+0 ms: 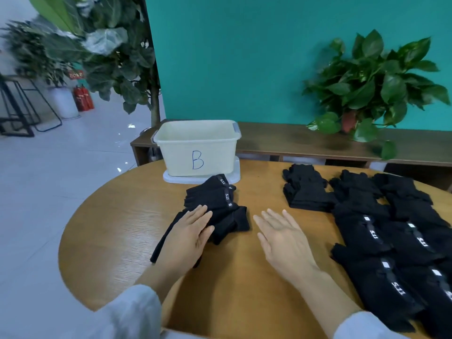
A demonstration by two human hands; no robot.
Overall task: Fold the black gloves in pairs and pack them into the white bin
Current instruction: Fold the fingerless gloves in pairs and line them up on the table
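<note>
Left hand (188,237) presses gloves (217,209); right hand (281,237) flat.

A teal wall (269,57) is filling the back of the room. A low wooden shelf (293,140) is running along its base, carrying a leafy potted plant (367,81). A round wooden table (122,228) is sitting in front. Glossy pale floor tiles (49,179) are reflecting light beside a tall tree (110,52) and red fire extinguishers (83,99).
</note>
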